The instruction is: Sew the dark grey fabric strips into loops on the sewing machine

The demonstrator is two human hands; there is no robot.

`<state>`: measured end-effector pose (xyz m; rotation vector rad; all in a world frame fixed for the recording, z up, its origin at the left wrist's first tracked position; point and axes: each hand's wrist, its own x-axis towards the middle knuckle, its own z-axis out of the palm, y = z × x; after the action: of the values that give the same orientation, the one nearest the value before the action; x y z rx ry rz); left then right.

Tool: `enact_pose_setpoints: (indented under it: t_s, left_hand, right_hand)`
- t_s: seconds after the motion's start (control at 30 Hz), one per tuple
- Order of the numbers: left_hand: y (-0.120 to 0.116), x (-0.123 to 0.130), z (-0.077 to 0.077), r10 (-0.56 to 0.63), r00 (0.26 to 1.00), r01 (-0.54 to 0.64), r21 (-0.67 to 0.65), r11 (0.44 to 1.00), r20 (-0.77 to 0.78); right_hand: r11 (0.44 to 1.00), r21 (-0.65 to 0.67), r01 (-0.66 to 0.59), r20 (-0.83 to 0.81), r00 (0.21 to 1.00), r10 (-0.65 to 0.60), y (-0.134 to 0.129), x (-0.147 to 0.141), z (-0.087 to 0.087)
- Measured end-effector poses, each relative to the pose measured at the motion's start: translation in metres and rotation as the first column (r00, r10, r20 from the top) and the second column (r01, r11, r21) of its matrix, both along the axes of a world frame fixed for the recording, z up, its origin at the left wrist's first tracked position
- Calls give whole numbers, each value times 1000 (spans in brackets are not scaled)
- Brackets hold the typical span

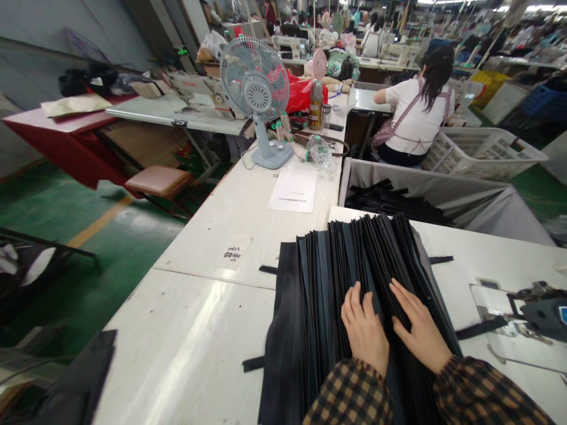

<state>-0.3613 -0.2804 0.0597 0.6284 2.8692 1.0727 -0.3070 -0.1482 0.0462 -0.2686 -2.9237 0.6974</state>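
Observation:
A wide row of dark fabric pieces (310, 295), black and navy, lies overlapped on the white table in front of me. My left hand (364, 330) rests on the middle of the row with its fingers a little apart. To its right, my right hand (416, 327) lies on the black pieces, fingers stretched forward and thumb pointing toward the left hand. Neither hand grips anything. Dark strips (254, 363) stick out from under the row on the left, and another (482, 326) on the right.
Beyond the row, a paper sheet (293, 190) and a grey fan (261, 100) are on the table (186, 307). A sewing machine (543, 313) stands at right. A grey-lined bin (478, 200) holds black strips; a seated person (411, 112) is behind it.

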Motion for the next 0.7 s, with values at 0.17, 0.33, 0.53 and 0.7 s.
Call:
enact_pose_setpoints:
  t_s: [0.17,0.33,0.53,0.7]
  left_hand:
    - [6,0,2,-117,993,116,-74,990,-8]
    - [9,-1,1,-99,995,98,-75,992,-6]
    - [9,-1,-3,-95,995,94,-82,992,-1]
    - [8,-1,-2,-125,992,126,-60,990,24]
  right_hand:
    - [1000,-9,13,-10,1000,-13,9,6,-1]
    - [1000,-14,20,-31,999,-20,10,7,-1]
    - [1000,2,20,-22,1000,-20,6,5,0]
    - [1000,8,14,-31,999,-14,5,3,-2]
